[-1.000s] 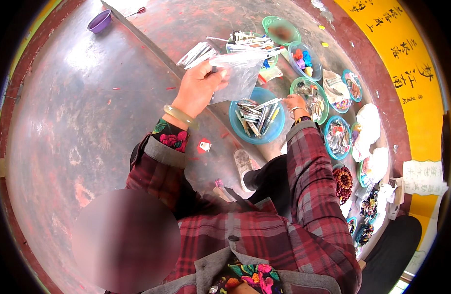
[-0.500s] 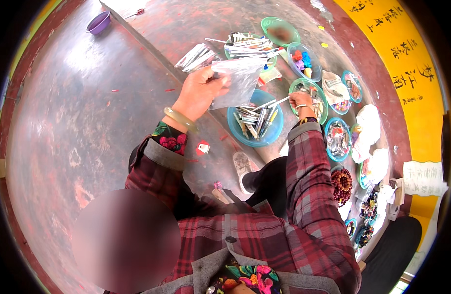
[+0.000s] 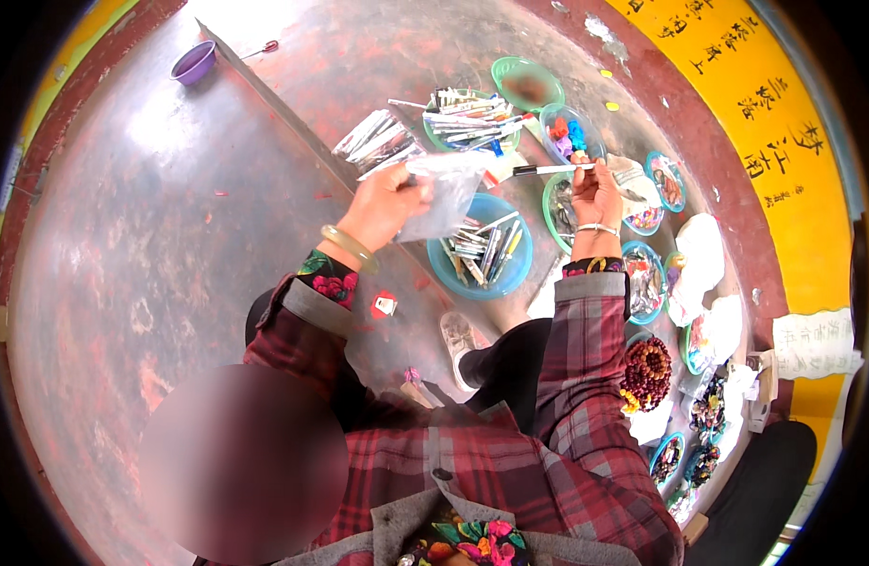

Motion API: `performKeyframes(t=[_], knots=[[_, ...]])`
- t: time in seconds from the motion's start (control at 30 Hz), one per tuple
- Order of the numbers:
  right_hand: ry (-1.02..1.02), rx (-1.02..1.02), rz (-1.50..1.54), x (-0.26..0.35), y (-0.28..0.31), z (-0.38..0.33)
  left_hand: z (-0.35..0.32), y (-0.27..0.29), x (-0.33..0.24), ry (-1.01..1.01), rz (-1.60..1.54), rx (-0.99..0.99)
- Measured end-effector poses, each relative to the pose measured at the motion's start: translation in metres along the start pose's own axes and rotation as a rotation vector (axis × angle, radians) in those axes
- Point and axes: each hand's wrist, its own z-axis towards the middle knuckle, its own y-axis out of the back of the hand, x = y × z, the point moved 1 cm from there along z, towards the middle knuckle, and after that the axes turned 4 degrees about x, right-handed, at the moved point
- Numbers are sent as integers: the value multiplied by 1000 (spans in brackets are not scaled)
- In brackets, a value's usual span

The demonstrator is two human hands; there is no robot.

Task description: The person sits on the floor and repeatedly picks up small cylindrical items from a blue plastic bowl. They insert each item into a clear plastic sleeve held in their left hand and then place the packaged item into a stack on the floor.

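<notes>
My left hand pinches a clear plastic bag by its left side. The bag hangs over the left edge of a blue basin that holds several pens. In my right hand is a marker pen, white with a black end that points left toward the bag. Pen and bag are a short way apart. Below the right hand, partly covered by it, sits a green basin with small items. Beyond the bag, a green basket is heaped with pens, beside a loose pile of pens.
On the right stand several basins of small goods, among them a blue basin and a coil of dark red beads. A purple bowl lies far left near scissors. My shoe rests below the pen basin.
My right hand has risen from the green basin and turned, bringing the marker pen up level with the bag. The left hand and bag have shifted slightly down.
</notes>
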Motion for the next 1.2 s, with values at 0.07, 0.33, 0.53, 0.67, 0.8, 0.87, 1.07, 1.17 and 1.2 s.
performKeyframes(t=[0.07,0.33,0.53,0.67,0.8,0.87,1.07,1.17,1.2], knots=[[-34,97,62,-12,-48,-24,1,1,8,23,-14,20],[-106,424,-266,-71,-139,-113,4,-4,2,75,-439,-160],[-22,585,-868,-91,-136,-129,4,8,-2,-9,-220,-226],[43,670,-1187,-102,-135,-132,11,14,16,-107,21,-158],[-14,630,-1152,-90,-126,-119,7,8,9,-69,210,-107],[-55,560,-905,-74,-131,-118,2,3,3,-56,140,-69],[-24,385,-645,-37,-133,-110,-1,-1,10,30,134,98],[71,369,-490,-33,-128,-110,-1,-6,14,82,198,157],[88,366,-505,-33,-128,-110,-1,-7,15,100,220,175]])
